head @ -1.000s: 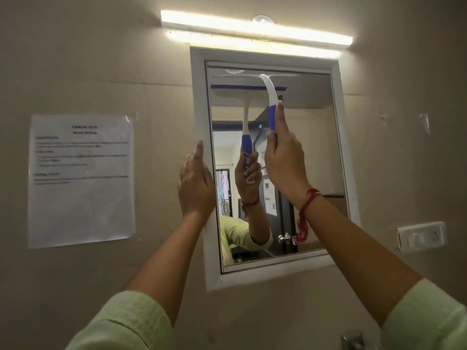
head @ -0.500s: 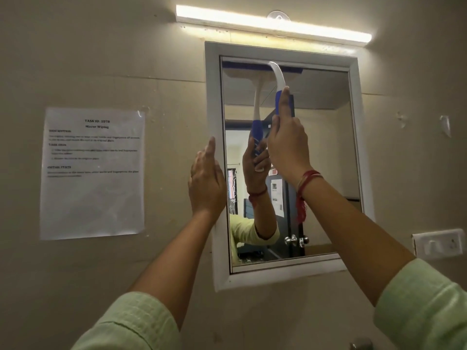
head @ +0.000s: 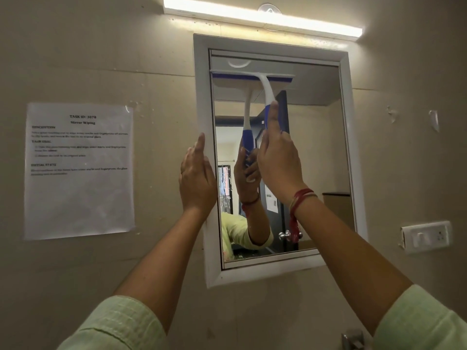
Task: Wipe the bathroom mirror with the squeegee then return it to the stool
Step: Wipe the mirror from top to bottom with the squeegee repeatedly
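Squeegee [head: 262, 83] above gripping right hand [head: 279, 162], against mirror [head: 316, 137]

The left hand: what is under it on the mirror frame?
Under the left hand lies the white left side of the mirror frame. The hand covers that stretch, so its surface there cannot be seen.

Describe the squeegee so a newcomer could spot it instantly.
Find the white-framed mirror under the long wall light. Near the top of its glass, a horizontal blade lies flat against the surface: that is the squeegee, its white neck curving down into a blue grip held by the right hand. The left hand only rests on the frame, holding nothing.
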Tool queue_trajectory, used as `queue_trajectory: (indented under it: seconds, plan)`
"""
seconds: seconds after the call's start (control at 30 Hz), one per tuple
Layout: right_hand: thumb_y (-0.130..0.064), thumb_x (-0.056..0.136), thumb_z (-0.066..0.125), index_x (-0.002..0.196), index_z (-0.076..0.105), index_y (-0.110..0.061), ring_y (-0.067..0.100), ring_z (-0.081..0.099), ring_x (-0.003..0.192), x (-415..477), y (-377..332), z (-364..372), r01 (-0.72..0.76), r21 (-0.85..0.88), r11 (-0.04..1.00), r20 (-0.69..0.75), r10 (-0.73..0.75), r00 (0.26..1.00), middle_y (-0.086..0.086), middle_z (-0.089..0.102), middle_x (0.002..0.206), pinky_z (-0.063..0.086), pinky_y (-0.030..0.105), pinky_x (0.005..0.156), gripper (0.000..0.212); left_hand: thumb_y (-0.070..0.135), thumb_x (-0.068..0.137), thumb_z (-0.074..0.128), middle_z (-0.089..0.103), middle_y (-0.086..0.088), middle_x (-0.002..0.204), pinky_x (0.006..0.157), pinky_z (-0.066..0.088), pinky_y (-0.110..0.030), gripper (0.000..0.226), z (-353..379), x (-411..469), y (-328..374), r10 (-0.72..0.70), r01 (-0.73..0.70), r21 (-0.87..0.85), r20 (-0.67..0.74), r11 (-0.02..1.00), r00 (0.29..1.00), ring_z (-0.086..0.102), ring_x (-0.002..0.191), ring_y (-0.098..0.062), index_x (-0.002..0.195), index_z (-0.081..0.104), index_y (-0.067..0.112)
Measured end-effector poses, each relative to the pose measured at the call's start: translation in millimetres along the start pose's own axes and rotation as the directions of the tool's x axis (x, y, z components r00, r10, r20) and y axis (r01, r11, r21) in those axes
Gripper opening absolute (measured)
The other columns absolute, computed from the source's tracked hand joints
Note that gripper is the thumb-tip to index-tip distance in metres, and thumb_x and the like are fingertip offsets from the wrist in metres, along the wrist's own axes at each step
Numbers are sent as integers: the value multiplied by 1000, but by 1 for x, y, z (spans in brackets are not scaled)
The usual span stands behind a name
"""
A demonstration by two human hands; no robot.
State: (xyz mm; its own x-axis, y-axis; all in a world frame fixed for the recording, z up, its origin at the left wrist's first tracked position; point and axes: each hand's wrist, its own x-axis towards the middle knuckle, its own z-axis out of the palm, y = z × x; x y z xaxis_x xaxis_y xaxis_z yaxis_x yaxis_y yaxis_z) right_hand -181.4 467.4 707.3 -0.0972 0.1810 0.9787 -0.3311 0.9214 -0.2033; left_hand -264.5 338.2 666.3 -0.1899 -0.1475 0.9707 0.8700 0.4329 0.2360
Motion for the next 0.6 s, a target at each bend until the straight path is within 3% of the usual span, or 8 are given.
queue_trajectory:
  seconds: [0.17,0.4,0.47,0.6]
  plan:
    - [-22,97,37,146,-1,-23,15,55,70,-26,10,-1,-4,-29,1000,12,5,1000,18,59,97,51,26,68,62,22,99,28,43,-9,143,105,38,-51,45,1,0,-2,9,-9,-16,0,1000,1000,36,134,-28,143,25,23]
    - [-26,96,38,145,-5,-27,1,36,54,-66,22,3,1,-38,999,39,1,999,9,50,87,25,5,53,65,18,100,29,46,-11,140,106,38,-47,44,3,1,-4,21,-22,-12,-14,1000,1000,40,130,-28,143,26,21]
    - [-28,96,36,142,-10,-31,1,36,53,-77,24,2,-2,-47,999,50,4,999,5,45,85,26,6,51,65,17,100,29,46,-11,140,106,38,-46,44,3,1,-4,26,-27,-12,-15,1000,1000,40,130,-28,143,26,21]
    - [-36,95,28,134,-23,-38,8,46,60,-98,28,-2,12,-72,997,70,-7,998,10,51,86,40,21,56,64,17,100,29,47,-11,139,106,38,-47,44,3,2,-5,35,-35,-6,-22,999,999,40,130,-29,143,26,20]
